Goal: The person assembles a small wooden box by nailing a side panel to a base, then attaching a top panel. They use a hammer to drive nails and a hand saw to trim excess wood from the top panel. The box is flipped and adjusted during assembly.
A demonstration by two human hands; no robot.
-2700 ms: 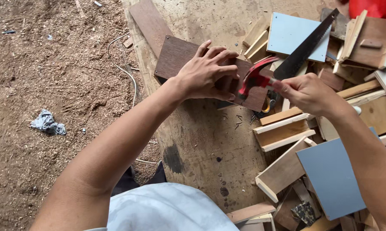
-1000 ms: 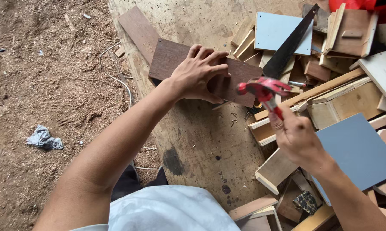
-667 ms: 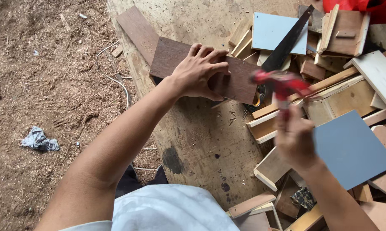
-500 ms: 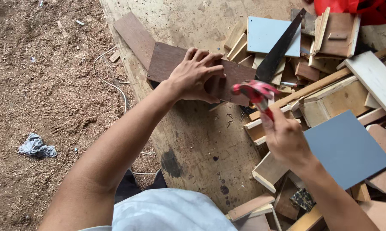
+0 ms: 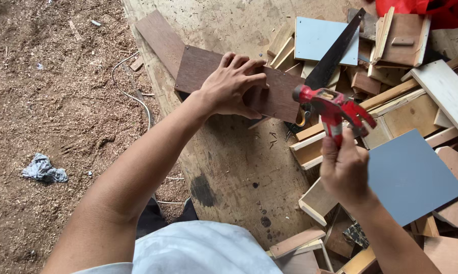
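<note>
a rough woodworking spot, likely a carpenter's yard. sawdust and shavings [image 5: 61, 101] cover the dirt ground, a worn plank [image 5: 229, 167] serves as work surface, and a heap of offcuts and panel scraps [image 5: 421, 122] lies beside it, with a handsaw [image 5: 335, 56] and a red claw hammer [image 5: 333, 109] among them.

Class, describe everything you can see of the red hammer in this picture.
The red hammer has a glossy red metal head and a red handle with a pale band. The right hand grips the handle and holds it raised, head pointing left, above the scrap wood. It touches nothing else and hangs just right of the dark brown board, in front of the black saw blade.
</note>
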